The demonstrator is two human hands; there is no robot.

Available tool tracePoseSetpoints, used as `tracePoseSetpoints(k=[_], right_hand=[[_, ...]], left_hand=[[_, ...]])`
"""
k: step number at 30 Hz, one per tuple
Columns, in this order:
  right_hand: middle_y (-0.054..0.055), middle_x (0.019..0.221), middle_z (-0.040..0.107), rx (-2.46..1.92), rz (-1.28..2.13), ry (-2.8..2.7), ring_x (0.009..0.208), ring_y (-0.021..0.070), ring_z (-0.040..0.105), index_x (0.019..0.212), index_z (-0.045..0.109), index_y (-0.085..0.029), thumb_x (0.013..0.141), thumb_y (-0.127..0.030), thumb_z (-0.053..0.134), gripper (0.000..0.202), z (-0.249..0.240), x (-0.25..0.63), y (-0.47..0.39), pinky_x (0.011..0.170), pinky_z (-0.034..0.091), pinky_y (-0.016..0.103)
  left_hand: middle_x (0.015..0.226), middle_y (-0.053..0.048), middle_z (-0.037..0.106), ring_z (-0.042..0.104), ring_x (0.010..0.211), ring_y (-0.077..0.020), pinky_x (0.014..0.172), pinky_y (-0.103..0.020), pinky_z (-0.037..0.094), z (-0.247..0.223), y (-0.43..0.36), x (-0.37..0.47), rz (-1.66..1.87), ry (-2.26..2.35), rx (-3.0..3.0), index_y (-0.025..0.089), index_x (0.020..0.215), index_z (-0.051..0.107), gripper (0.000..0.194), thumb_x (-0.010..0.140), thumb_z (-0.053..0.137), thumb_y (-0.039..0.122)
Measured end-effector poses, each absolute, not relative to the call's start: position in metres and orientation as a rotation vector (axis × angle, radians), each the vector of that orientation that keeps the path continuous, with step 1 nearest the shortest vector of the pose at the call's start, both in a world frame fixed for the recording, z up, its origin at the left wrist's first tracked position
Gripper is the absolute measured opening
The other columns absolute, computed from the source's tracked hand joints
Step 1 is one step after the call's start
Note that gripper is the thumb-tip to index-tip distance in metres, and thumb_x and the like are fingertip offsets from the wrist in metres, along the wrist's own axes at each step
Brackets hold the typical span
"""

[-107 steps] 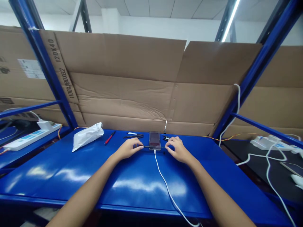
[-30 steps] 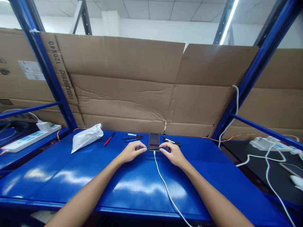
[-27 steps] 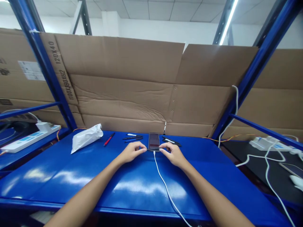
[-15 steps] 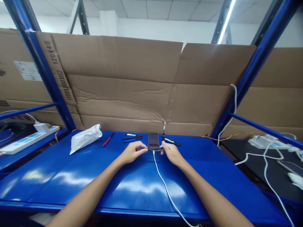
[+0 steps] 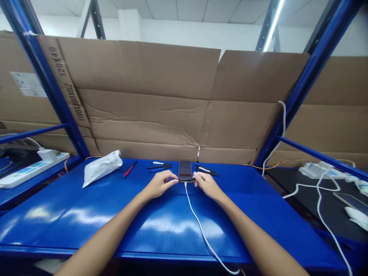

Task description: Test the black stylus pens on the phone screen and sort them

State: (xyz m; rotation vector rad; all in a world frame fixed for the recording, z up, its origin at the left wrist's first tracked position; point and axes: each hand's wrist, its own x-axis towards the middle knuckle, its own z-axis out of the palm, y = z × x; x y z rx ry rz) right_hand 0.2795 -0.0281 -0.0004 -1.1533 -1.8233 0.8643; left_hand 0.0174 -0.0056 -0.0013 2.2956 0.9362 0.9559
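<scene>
Between my two hands a dark pen (image 5: 186, 179) is held level, just over the near end of a phone (image 5: 184, 169). My left hand (image 5: 161, 183) pinches its left end with thumb and forefinger. The other end sits in the closed fingers of my right hand (image 5: 207, 184). A white cable (image 5: 198, 222) runs from the phone's near edge toward me. Several pens lie close by: a group of dark pens (image 5: 160, 167) left of the phone and another group (image 5: 207, 170) on the right, partly behind my right hand.
On the blue table (image 5: 86, 214) lie a red pen (image 5: 130, 169) and a white plastic bag (image 5: 102, 168). Cardboard (image 5: 143, 99) stands along the back. A power strip (image 5: 34, 168) is at the left; white cables (image 5: 319, 191) tangle on a black surface at the right.
The view has shifted slightly, moving everything a little to the left in the picture. Both hands keep hold of the pen over the phone.
</scene>
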Motion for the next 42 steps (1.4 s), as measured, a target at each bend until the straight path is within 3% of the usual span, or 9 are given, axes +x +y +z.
tracePoseSetpoints(k=[4,9,12,16,21,26,31,37,42], right_hand=[[-0.001,0.066,0.056,-1.103,0.839,-1.861,0.059,0.0134,0.047,0.072,0.058,-0.020,0.092,-0.068,0.052,0.053,0.002,0.280,-0.030,0.055,0.037,0.025],[-0.007,0.050,0.037,-1.149,1.266,-1.643,0.043,0.0094,0.029,0.063,0.042,-0.023,0.090,-0.077,0.047,0.061,-0.007,0.274,-0.030,0.044,0.024,0.024],[-0.005,0.050,0.042,-1.112,1.336,-1.634,0.043,0.0092,0.031,0.064,0.052,-0.020,0.089,-0.078,0.048,0.063,-0.008,0.271,-0.031,0.045,0.023,0.024],[-0.001,0.056,0.054,-1.033,1.328,-1.786,0.049,0.0109,0.041,0.072,0.067,-0.017,0.091,-0.078,0.045,0.067,-0.009,0.264,-0.035,0.050,0.028,0.024],[-0.001,0.059,0.055,-1.001,1.337,-1.896,0.053,0.0119,0.044,0.073,0.069,-0.017,0.093,-0.078,0.042,0.070,-0.009,0.258,-0.041,0.055,0.033,0.024],[-0.003,0.055,0.046,-1.011,1.270,-1.886,0.052,0.0117,0.038,0.068,0.063,-0.017,0.094,-0.078,0.040,0.070,-0.006,0.259,-0.042,0.054,0.030,0.025],[-0.003,0.055,0.046,-1.004,1.306,-1.903,0.053,0.0116,0.037,0.069,0.061,-0.017,0.094,-0.079,0.038,0.071,-0.006,0.260,-0.042,0.054,0.029,0.025],[-0.004,0.053,0.045,-1.064,1.236,-1.839,0.049,0.0117,0.036,0.069,0.060,-0.018,0.093,-0.080,0.039,0.069,-0.011,0.268,-0.032,0.051,0.028,0.026],[-0.002,0.055,0.049,-1.175,0.942,-1.712,0.051,0.0143,0.043,0.070,0.060,-0.019,0.092,-0.077,0.042,0.064,-0.010,0.286,-0.015,0.054,0.034,0.027]], left_hand=[[0.086,-0.004,0.067,0.054,0.068,-0.0146,0.065,-0.026,0.042,-0.001,-0.006,0.017,0.955,0.934,2.330,0.018,0.100,0.075,0.033,0.099,0.058,0.046],[0.093,-0.006,0.067,0.059,0.076,-0.0162,0.070,-0.027,0.046,0.003,-0.007,0.016,1.055,0.880,2.410,0.018,0.103,0.075,0.028,0.100,0.057,0.040],[0.096,-0.007,0.069,0.061,0.077,-0.0165,0.071,-0.028,0.048,0.002,-0.002,0.018,1.196,0.925,2.226,0.019,0.103,0.075,0.027,0.096,0.063,0.042],[0.089,-0.006,0.071,0.065,0.070,-0.0168,0.064,-0.029,0.053,-0.004,0.003,0.029,1.373,0.948,1.677,0.015,0.118,0.066,0.049,0.084,0.074,0.051],[0.093,-0.010,0.076,0.071,0.070,-0.0194,0.060,-0.030,0.056,-0.008,-0.002,0.041,1.211,0.803,1.451,0.014,0.147,0.045,0.082,0.083,0.074,0.056],[0.090,-0.011,0.078,0.074,0.074,-0.0211,0.069,-0.033,0.061,-0.011,-0.003,0.042,1.223,0.810,1.416,0.008,0.134,0.060,0.074,0.081,0.076,0.058],[0.092,-0.010,0.078,0.073,0.074,-0.0207,0.071,-0.033,0.061,-0.011,-0.003,0.043,1.253,0.805,1.388,0.008,0.146,0.051,0.085,0.081,0.076,0.057],[0.086,-0.009,0.078,0.075,0.076,-0.0230,0.072,-0.034,0.061,-0.014,0.001,0.041,1.251,0.882,1.432,0.009,0.135,0.062,0.075,0.079,0.076,0.057],[0.076,-0.006,0.076,0.069,0.062,-0.0184,0.064,-0.030,0.058,-0.016,0.007,0.028,1.053,0.953,1.668,0.011,0.113,0.076,0.054,0.078,0.078,0.052]])
